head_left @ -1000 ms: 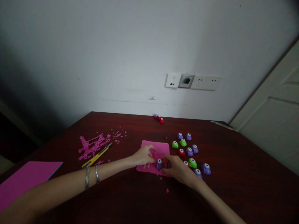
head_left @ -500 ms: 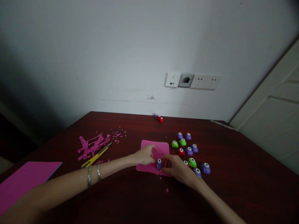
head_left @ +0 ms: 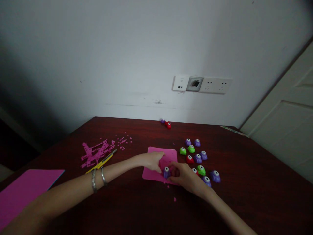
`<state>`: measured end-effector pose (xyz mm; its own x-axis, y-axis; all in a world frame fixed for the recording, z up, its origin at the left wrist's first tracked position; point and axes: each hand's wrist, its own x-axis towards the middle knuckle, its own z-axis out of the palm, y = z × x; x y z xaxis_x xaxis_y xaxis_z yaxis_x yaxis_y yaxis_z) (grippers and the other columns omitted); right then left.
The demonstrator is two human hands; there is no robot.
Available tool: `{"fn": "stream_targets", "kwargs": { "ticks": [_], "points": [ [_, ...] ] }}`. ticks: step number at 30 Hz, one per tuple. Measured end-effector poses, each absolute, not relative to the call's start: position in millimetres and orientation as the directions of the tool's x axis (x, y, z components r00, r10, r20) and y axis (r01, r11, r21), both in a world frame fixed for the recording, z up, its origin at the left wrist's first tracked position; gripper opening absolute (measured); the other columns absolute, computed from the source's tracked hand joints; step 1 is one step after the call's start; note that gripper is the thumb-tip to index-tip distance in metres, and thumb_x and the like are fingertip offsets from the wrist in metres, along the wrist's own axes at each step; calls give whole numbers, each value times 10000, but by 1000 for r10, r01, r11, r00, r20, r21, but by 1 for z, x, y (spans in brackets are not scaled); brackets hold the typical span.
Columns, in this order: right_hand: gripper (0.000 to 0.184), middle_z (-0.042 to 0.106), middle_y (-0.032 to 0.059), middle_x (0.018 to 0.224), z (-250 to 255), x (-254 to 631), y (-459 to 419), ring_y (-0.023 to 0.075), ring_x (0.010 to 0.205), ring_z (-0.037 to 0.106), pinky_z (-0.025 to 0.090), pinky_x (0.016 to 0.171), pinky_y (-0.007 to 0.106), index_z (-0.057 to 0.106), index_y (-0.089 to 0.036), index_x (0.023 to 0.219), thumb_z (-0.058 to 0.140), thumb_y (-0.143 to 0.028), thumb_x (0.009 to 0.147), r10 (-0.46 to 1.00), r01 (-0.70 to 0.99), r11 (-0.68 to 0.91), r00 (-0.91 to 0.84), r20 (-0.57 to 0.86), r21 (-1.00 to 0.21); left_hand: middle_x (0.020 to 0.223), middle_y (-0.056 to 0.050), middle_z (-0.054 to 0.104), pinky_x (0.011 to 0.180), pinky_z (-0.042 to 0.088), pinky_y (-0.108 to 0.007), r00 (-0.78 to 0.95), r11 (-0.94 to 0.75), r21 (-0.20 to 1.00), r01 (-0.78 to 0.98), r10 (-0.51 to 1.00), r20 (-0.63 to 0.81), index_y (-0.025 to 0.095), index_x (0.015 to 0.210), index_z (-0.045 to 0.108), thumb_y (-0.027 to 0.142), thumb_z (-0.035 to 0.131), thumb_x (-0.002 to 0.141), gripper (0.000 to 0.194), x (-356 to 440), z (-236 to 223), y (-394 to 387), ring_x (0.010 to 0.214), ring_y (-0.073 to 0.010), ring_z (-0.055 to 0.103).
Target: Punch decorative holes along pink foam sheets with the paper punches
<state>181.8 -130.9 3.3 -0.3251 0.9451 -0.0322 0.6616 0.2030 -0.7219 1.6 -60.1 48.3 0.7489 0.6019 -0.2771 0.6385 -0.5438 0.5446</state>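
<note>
A small pink sheet (head_left: pixel 151 173) lies on the dark red table (head_left: pixel 244 182). My left hand (head_left: pixel 152 161) rests on the sheet, fingers curled and pressing it down beside a small purple punch (head_left: pixel 166 171). My right hand (head_left: pixel 184 178) is closed around that purple punch at the sheet's near right edge. Two bracelets sit on my left wrist (head_left: pixel 97 179).
Several purple, green and red punches (head_left: pixel 198 159) cluster right of the sheet. Two more punches (head_left: pixel 166 123) stand by the wall. Pink scraps (head_left: pixel 96 151) and a yellow cutter (head_left: pixel 102 161) lie at the left. A larger pink sheet (head_left: pixel 24 192) sits at the near left edge.
My left hand has shifted slightly on the pink sheet, fingers curling closer to the punch. My right hand stays on the purple punch.
</note>
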Motion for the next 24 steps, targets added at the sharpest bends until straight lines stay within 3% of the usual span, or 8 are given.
{"fn": "stream_targets", "kwargs": {
  "ticks": [3,7,12,15,24],
  "points": [
    [232,598,-22,651,8,184,-130,103,567,521,355,480,195,612,-178,915,654,-220,690,960,664,159,-278,-44,-730,766,-36,636,567,398,-234,753,-579,516,631,618,-227,126,1057,564,255,665,624,463,-1,60,-51,663,-160,573],
    [212,573,-26,578,14,187,-124,83,474,496,337,401,176,566,-165,800,604,-367,752,970,606,58,-221,-98,-794,647,-25,621,535,401,-215,710,-507,575,641,677,-194,129,811,613,328,545,754,218,-6,67,-36,567,-116,564],
    [427,442,-59,363,21,190,-110,41,259,312,220,263,168,491,-170,542,475,-501,811,858,596,-139,-326,-396,-791,523,-8,562,403,339,-197,703,-337,675,657,596,-387,118,619,594,482,482,801,422,-5,66,-32,367,-60,441],
    [525,413,-52,331,24,191,-104,30,259,299,205,263,162,470,-163,444,469,-545,802,823,599,-123,-384,-419,-791,509,-9,564,398,327,-195,709,-251,709,659,521,-475,125,648,634,559,481,786,480,-1,61,-36,378,-64,449],
    [491,413,-62,352,30,183,-101,26,277,300,193,283,164,482,-157,466,519,-533,780,778,597,-153,-418,-469,-787,523,-24,580,404,298,-207,727,-156,730,666,356,-587,149,715,682,667,533,683,540,5,46,-37,417,-85,458]
  ]
}}
